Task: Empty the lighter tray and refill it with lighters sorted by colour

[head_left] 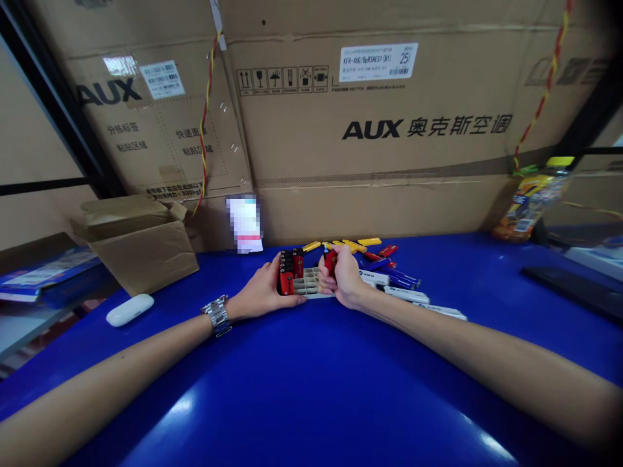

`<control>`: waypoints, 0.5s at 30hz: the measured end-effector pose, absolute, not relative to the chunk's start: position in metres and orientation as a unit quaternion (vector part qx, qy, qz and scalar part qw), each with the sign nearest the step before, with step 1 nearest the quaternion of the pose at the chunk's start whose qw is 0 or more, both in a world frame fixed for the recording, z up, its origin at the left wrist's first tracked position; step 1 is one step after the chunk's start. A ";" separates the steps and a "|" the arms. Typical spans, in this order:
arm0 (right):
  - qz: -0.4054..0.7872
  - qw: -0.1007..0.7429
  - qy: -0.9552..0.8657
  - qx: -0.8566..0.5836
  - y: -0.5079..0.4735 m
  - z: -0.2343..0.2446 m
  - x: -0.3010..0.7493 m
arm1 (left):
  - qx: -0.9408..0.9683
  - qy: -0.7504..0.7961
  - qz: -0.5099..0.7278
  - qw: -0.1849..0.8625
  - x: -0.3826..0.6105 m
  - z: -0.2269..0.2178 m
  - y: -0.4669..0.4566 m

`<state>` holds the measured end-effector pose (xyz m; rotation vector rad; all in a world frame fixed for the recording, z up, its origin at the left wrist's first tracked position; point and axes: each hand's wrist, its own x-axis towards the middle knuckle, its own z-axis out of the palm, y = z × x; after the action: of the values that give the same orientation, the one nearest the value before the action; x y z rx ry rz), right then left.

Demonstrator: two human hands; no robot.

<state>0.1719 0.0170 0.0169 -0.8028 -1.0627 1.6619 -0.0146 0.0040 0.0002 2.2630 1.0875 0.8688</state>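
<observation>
A pale compartment tray [306, 283] lies on the blue table, its left part filled with several upright red pieces [287, 283] with black tops, lighter-like in shape. My left hand [265, 285] grips the tray's left end, fingers behind and thumb along the front edge. Over the tray's right side, my right hand [344, 275] is closed around another red lighter-like piece [330, 261], held upright. Its lower part is hidden by the fingers. Several grid cells between my hands hold nothing.
Yellow pens [357, 246], red pens [388, 251], blue pens [402, 279] and white markers [406, 294] lie behind and right of the tray. A small carton [146, 253], a white case [130, 310], a drink bottle [533, 201] and a phone-like screen [244, 224] stand around. Large cardboard [379, 162] walls the back.
</observation>
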 end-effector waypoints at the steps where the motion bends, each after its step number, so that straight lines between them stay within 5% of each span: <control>1: 0.685 0.483 -0.438 -0.326 0.017 0.017 0.172 | 0.828 0.394 0.318 0.240 -0.015 0.000 0.004; 15: 0.691 0.469 -0.455 -0.310 0.018 0.017 0.173 | 0.835 0.395 0.313 0.220 -0.016 0.000 0.005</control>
<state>0.1733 0.0181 0.0167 -0.7597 -1.1147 1.6940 -0.0158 0.0046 -0.0004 2.3101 1.0922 0.8666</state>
